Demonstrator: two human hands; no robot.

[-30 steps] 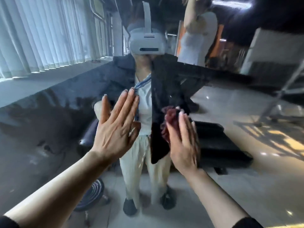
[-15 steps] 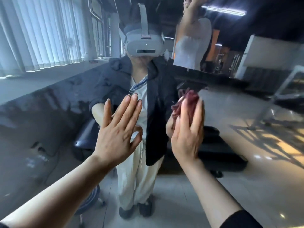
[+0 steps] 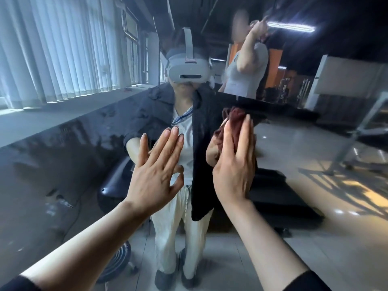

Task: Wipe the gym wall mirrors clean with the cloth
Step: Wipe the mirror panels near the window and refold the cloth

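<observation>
The cloth [image 3: 236, 120] is a dark maroon rag, crumpled into soft folds, pressed flat against the mirror [image 3: 63, 164] beneath the right hand [image 3: 234, 169]. That hand's fingers lie straight and together over the cloth, pushing it onto the glass rather than curling round it; the rag bulges out above the fingertips and to their left. The left hand [image 3: 156, 173] rests open on the mirror just beside it, fingers straight (thumb spread apart). The glass looks streaky and smudged at left.
</observation>
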